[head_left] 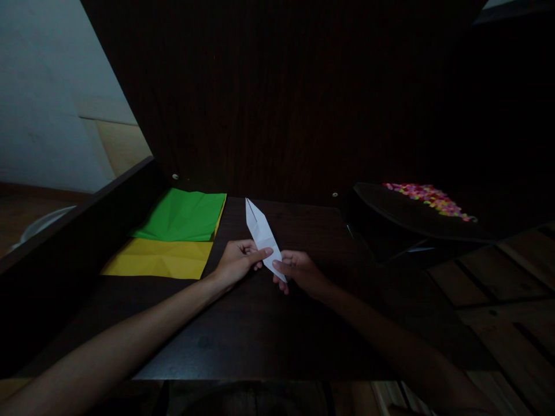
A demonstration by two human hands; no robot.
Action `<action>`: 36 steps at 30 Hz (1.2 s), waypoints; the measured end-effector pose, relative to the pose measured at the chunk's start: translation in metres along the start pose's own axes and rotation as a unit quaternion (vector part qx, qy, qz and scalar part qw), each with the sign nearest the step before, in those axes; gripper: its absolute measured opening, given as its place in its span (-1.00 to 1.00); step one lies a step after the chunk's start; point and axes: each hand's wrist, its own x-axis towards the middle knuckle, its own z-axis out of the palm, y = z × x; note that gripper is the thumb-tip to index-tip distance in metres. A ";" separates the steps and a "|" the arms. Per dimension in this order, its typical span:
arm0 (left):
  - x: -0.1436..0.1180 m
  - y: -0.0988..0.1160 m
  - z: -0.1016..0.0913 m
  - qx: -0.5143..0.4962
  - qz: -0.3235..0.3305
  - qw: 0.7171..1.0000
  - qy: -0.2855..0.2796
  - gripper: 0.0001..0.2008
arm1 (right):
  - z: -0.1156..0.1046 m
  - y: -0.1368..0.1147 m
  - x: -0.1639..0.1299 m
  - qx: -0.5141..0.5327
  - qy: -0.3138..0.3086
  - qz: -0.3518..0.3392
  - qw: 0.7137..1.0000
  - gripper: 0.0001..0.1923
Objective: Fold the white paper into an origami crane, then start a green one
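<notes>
— Both of my hands pinch the white folded paper at its near end: my left hand holds it with the thumb laid across the top, and my right hand closes on the lower tip with thumb and fingertips.

— Where is the paper, exactly?

— Over the middle of the dark wooden table, between my two hands, its far end pointing away from me and a little to the left. I cannot tell whether it rests on the wood or is lifted just clear of it.

— Any containers about?

— One dark tray to my right, shallow and oval by the look of it. Along its far edge lies a strip of small bright pieces, pink, yellow and orange; they are too small for me to say what they are.

— How does the paper look?

— Long and narrow, tapering to a point at each end, with a crease running down its length and a small notch at the far tip. It is matte and crisp-edged.

— And the other sheets?

— A green sheet lies flat to my left, overlapping a yellow sheet nearer me. Both show soft fold lines across them.
</notes>
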 end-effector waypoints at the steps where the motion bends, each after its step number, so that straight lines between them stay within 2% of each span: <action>1: 0.001 -0.001 0.000 -0.003 -0.001 1.000 -0.007 -0.64 | -0.001 0.000 0.000 -0.004 0.003 -0.001 1.000 -0.59; 8: 0.000 -0.002 -0.002 -0.007 -0.024 0.998 -0.064 -0.68 | -0.002 0.001 0.001 -0.021 0.041 -0.006 0.999 -0.62; 11: 0.000 -0.002 -0.002 -0.004 -0.019 0.999 -0.045 -0.68 | 0.000 0.000 0.001 -0.024 0.050 -0.006 0.998 -0.62; 16: 0.002 -0.003 -0.002 -0.013 -0.007 1.000 -0.006 -0.65 | 0.002 -0.001 0.001 -0.058 0.034 -0.022 0.997 -0.63; 24: 0.001 -0.003 -0.001 -0.006 -0.005 1.000 -0.005 -0.64 | 0.002 0.001 -0.001 -0.080 0.009 -0.036 0.996 -0.61; 30: 0.001 -0.004 -0.001 -0.018 0.000 1.000 -0.014 -0.66 | 0.004 -0.003 -0.003 -0.092 0.019 -0.022 0.995 -0.60; 36: 0.001 0.000 -0.001 -0.033 0.011 0.999 0.024 -0.66 | 0.003 -0.003 -0.001 -0.092 0.037 0.005 0.995 -0.60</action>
